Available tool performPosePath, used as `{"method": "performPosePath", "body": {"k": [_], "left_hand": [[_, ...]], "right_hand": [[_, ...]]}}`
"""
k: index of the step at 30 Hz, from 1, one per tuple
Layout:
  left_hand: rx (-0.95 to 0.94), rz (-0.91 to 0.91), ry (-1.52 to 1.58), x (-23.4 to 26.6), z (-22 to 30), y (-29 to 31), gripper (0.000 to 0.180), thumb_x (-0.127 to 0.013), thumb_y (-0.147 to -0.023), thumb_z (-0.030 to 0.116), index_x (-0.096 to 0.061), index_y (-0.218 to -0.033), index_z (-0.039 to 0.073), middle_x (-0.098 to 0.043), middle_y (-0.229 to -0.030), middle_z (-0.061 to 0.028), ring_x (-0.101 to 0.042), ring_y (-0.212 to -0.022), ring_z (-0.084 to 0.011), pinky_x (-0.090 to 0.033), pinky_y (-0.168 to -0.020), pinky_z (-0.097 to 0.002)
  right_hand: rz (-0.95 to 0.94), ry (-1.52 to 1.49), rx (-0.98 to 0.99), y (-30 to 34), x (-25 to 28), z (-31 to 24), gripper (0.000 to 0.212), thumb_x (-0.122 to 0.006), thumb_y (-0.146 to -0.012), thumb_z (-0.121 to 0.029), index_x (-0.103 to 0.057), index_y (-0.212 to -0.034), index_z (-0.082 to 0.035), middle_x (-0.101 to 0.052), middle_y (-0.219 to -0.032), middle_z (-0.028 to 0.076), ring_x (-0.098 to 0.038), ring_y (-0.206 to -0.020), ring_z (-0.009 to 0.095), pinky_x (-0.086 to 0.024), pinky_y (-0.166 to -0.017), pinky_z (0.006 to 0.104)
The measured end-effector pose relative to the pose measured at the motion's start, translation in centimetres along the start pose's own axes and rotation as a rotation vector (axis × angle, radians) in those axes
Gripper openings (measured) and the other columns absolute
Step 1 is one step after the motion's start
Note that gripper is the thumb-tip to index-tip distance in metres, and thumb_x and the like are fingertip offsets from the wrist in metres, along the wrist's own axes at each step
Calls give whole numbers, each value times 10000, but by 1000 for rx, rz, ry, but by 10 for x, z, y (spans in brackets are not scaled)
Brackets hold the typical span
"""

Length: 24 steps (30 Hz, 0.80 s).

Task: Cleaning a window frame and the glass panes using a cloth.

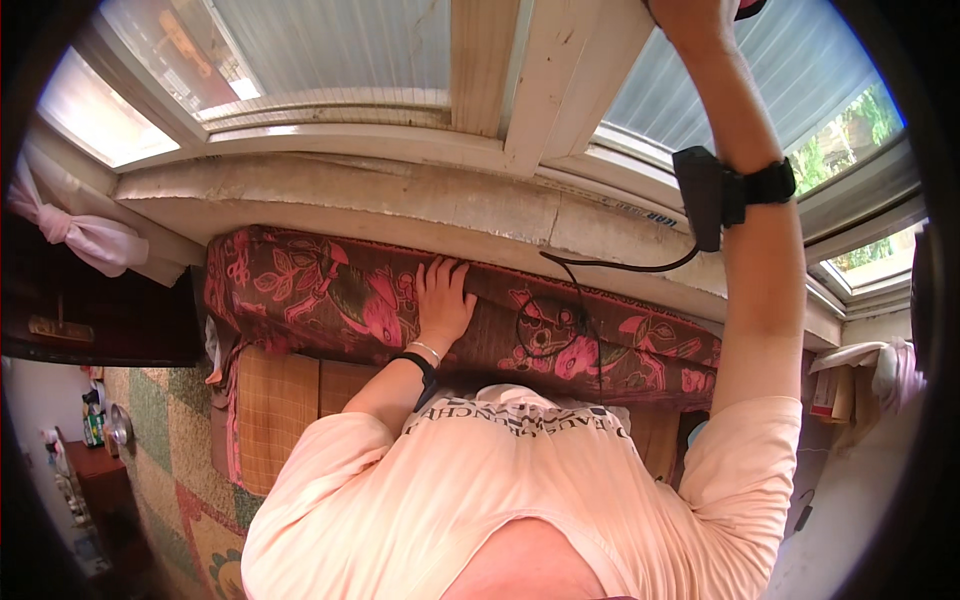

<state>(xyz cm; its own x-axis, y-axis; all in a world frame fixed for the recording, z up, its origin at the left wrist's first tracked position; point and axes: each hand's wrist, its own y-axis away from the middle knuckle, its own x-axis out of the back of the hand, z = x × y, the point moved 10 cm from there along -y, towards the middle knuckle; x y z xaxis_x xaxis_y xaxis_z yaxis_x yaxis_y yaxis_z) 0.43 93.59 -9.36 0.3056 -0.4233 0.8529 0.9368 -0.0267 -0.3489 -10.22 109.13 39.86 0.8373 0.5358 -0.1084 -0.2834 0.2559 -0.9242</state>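
Left hand (443,300) is lying flat, fingers spread, on the floral cushion (330,290) along the window ledge (400,195). Right hand (700,12) is reaching up the window frame (560,80); fingers out of view, cannot tell. Risk: the dangling cable (600,268) snagging; cushion slipping under load.

Small colourful bottles or packets (92,415) on dark shelf (100,470), far left.

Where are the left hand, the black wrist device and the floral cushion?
left hand (443,300), head view, back of hand.
black wrist device (700,195), head view, its case.
floral cushion (300,295), head view, patterned top.
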Motion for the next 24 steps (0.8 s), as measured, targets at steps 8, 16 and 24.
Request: {"method": "performPosePath", "body": {"k": [8, 16, 24], "left_hand": [[-6, -4, -6, -4, 1, 0, 578, -714, -743, 209, -533, -1277, 87, -473, -1316, -137, -376, -1322, -349, -206, -1155, -568], [-18, -9, 8, -2, 5, -2, 578, -716, -749, 205, -527, -1284, 97, -471, -1328, -126, -370, -1336, -335, -201, -1160, -566], [-46, -14, -35, -6, 4, -1, 547, -678, -784, 207, -522, -1296, 94, -478, -1332, -128, -364, -1353, -330, -189, -1164, -567]], "right_hand": [[-371, 5, -157, 75, 7, -26, 729, -470, -786, 143, -402, -1475, -88, -264, -1586, 146, -177, -1458, 466, -210, -1164, 566], [-508, -65, -236, 139, 10, -42, 693, -553, -781, 77, -449, -1445, -93, -278, -1571, 139, -200, -1432, 505, -224, -1122, 618], [-470, -56, -147, 180, 20, -63, 562, -611, -812, -97, -558, -1356, -227, -388, -1490, -2, -286, -1405, 409, -366, -1092, 513]]}}
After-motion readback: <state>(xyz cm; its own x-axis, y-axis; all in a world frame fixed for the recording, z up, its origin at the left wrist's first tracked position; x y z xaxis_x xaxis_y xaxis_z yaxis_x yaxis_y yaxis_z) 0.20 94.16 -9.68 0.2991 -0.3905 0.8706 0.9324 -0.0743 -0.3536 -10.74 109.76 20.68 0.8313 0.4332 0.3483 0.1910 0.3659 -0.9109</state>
